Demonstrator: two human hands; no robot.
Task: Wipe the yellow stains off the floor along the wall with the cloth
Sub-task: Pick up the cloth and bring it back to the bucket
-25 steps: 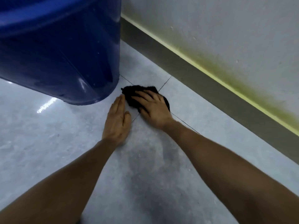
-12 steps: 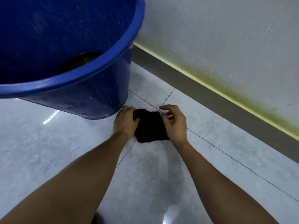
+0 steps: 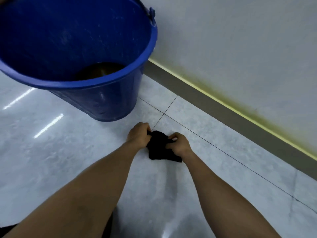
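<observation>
Both hands grip the bunched black cloth [image 3: 161,148] on the floor, left hand [image 3: 139,135] and right hand [image 3: 178,145] closed on its opposite ends. Beyond, the yellow stains [image 3: 240,107] run along the skirting, to the cloth's right and nearer the right hand.

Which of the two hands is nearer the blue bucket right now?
The left hand, gripping the upper-left end of the black cloth; it sits just below the bucket base. The right hand grips the cloth's other side, farther away.
</observation>
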